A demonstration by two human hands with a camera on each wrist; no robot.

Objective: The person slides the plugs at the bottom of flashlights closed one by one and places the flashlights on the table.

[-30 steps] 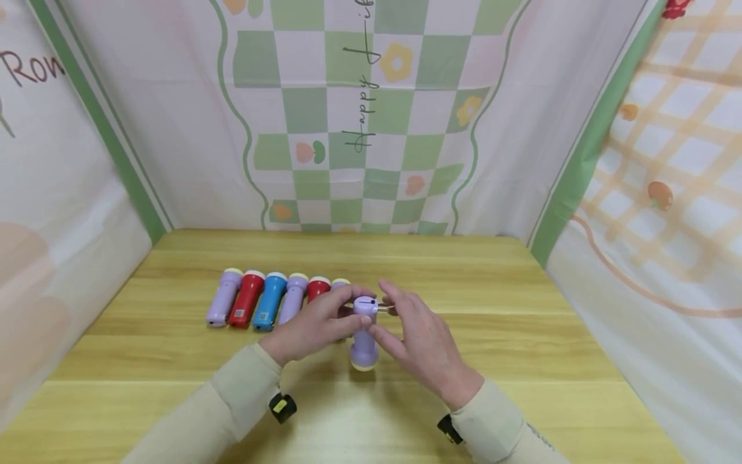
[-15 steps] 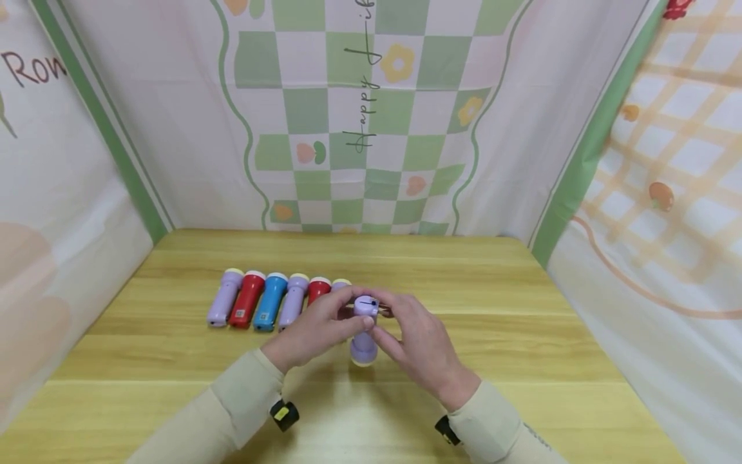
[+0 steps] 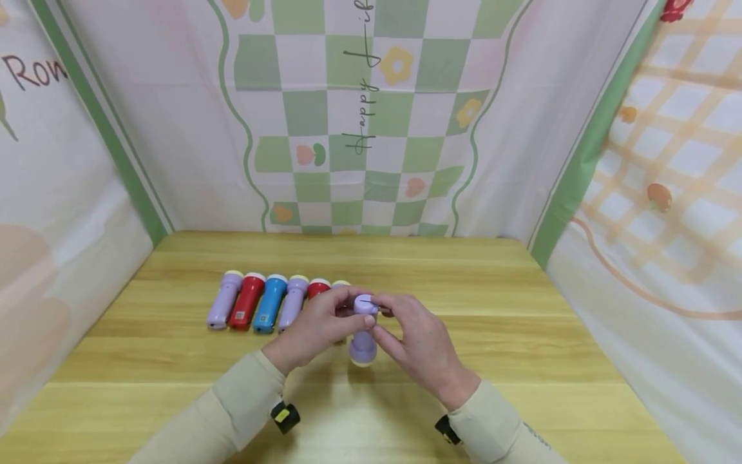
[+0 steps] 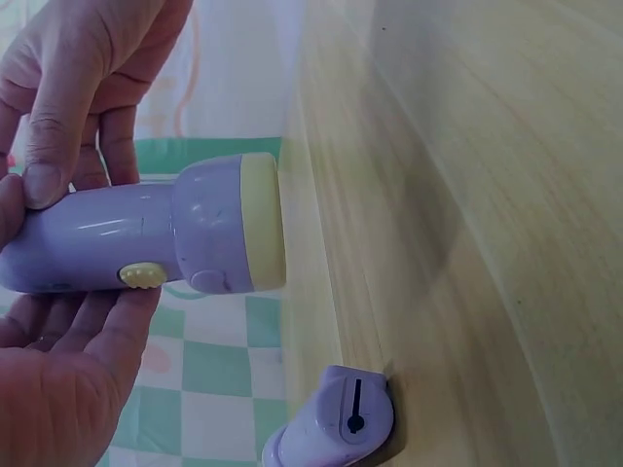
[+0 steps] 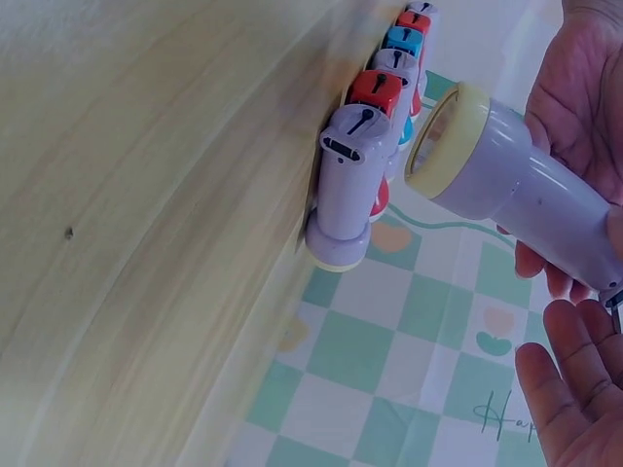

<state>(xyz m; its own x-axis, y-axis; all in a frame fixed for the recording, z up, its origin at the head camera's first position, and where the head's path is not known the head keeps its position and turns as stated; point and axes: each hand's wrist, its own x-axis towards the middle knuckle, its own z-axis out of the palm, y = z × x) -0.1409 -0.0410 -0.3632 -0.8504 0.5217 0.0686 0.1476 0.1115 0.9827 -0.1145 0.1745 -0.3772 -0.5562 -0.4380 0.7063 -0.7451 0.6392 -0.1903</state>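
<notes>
Tail up, a purple flashlight (image 3: 362, 348) with a cream-rimmed head is held above the table. My left hand (image 3: 315, 325) grips its body from the left, thumb across the near side and fingers behind. My right hand (image 3: 420, 338) pinches the tail end from the right, index fingertip over one end of the dark slot and thumb against the body. Thin metal prongs stick out from the tail, mostly hidden by the right fingers. In the left wrist view a ribbed cream switch (image 4: 144, 275) shows on the body, with left fingers (image 4: 122, 336) behind it.
On the wooden table (image 3: 493, 296), left of centre, several flashlights lie side by side: purple (image 3: 225, 303), red (image 3: 247, 303) and blue (image 3: 270, 306) among them. My left hand covers part of the row. Printed curtains (image 3: 406, 116) enclose the back and sides.
The right fingers have closed in from the right over the metal prongs at the tail. The index fingertip now covers the black knob in the slot. The left grip stays the same.
</notes>
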